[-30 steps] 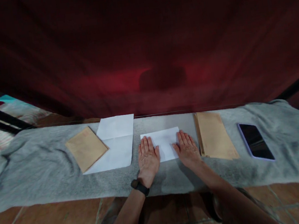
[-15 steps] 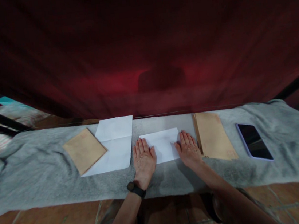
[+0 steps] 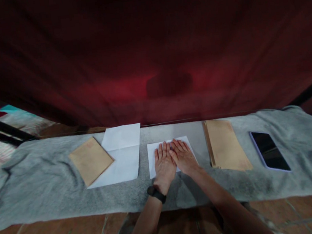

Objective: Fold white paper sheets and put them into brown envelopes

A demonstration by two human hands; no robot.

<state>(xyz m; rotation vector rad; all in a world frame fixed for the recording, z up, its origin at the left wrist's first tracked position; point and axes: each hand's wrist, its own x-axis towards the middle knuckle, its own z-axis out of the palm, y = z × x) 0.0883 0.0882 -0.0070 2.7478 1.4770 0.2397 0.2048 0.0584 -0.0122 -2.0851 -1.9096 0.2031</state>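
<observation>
A white sheet of paper (image 3: 151, 159), apparently folded, lies on the grey cloth in front of me. My left hand (image 3: 164, 164) rests flat on its middle, fingers stretched out and pointing away from me. Beside it, my right hand (image 3: 183, 157) also presses flat on the paper, its thumb touching or overlapping the left hand. Both palms cover much of the sheet, so only its edges and corners show. Neither hand grips anything.
Left of the hands lies a creased white sheet (image 3: 124, 157), with a brown envelope (image 3: 91, 160) over its left part. A stack of brown envelopes (image 3: 225, 144) and a phone (image 3: 269, 150) lie to the right. The grey cloth (image 3: 46, 200) covers the bench; a red curtain (image 3: 105, 81) hangs behind.
Both hands have slid inward from the left and right edges of the folded paper and now meet at its middle. The view has shifted slightly.
</observation>
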